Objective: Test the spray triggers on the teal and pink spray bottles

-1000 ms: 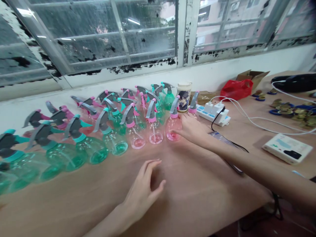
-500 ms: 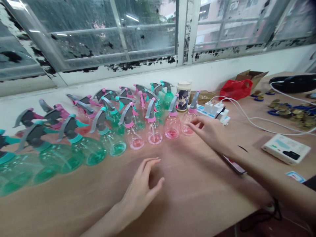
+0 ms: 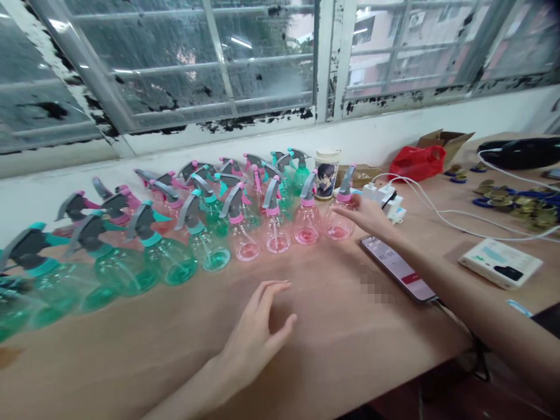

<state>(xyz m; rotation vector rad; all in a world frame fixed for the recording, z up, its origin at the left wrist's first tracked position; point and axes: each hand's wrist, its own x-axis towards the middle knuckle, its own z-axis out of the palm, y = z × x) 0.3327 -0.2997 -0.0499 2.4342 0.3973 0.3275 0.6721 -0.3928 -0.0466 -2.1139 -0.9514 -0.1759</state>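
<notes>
My left hand (image 3: 262, 329) is open above the bare tabletop, holding nothing, its fingers slightly curved and the thumb apart. At the right end of the front row stands a pink spray bottle (image 3: 339, 224), upright, with a grey trigger head and pink collar. My right hand (image 3: 365, 214) is open at this bottle, its thumb stretched across the front just below the collar. The other fingers are partly hidden, and whether they touch the bottle I cannot tell. Beside it is another pink spray bottle (image 3: 307, 224). Several green spray bottles (image 3: 177, 265) stand farther left.
A phone (image 3: 396, 268) lies beneath my right forearm. Behind it are a power strip with white chargers (image 3: 385, 195) and trailing cables. A printed cup (image 3: 326, 175) stands near the wall. Farther right are a red plastic bag (image 3: 417, 162), a white box (image 3: 501, 262) and gold-and-blue parts (image 3: 520, 201).
My right hand has moved up and in closer to the rightmost pink bottle, its thumb straightening out. The phone shows more fully under the forearm. My left hand keeps its pose; the view has shifted slightly.
</notes>
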